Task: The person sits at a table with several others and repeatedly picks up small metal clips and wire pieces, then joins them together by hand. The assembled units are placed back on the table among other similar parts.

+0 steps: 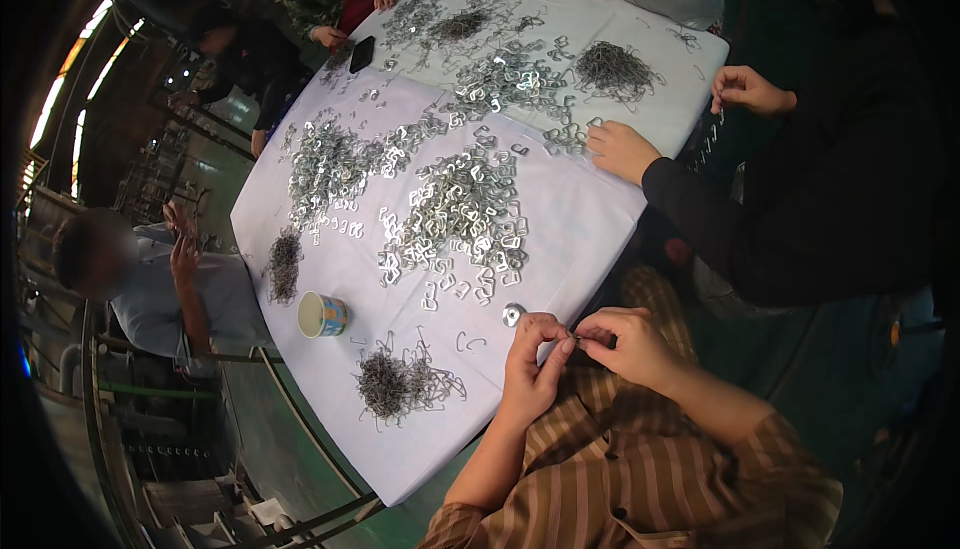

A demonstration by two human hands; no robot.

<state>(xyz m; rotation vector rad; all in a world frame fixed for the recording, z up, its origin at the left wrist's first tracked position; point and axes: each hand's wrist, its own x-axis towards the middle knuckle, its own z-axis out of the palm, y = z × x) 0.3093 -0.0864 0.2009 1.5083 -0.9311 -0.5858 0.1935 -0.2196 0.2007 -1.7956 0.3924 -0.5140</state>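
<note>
View: head, looking down on a white-covered worktop (pixel 560 239), several people seated round it.
Risk: the small metal part (pixel 572 334) pinched between both hands looks easy to drop; it is held off the near edge of the worktop, over the lap, so a slip would likely send it to the floor, not back onto the cloth.
Risk 2: a loose silvery clip (pixel 513 314) lies right at the near edge beside the left hand; a nudge of the wrist could push it off.
Risk 3: the wire hook pile (pixel 400 384) near the near-left edge is tangled; pulling one hook may drag others along.
Left hand (pixel 535 354): fingers curled in, thumb and forefinger closed on the small metal part; not flat, not released.
Right hand (pixel 625 339): also curled, fingertips meeting the left hand's on the same part; too small to tell which hand bears most of it.
Part location: between the two hands, just off the near edge of the worktop, above the striped shirt (pixel 640 479).
Clip pile (pixel 465 214): big heap of flat silvery clips mid-worktop, apart from both hands.
Paper cup (pixel 322 315): upright near the left edge, beside a small dark wire pile (pixel 284 264).
Others: a co-worker's hand (pixel 622 151) rests at the right edge by more clips; phone (pixel 362 53) at the far side.
</note>
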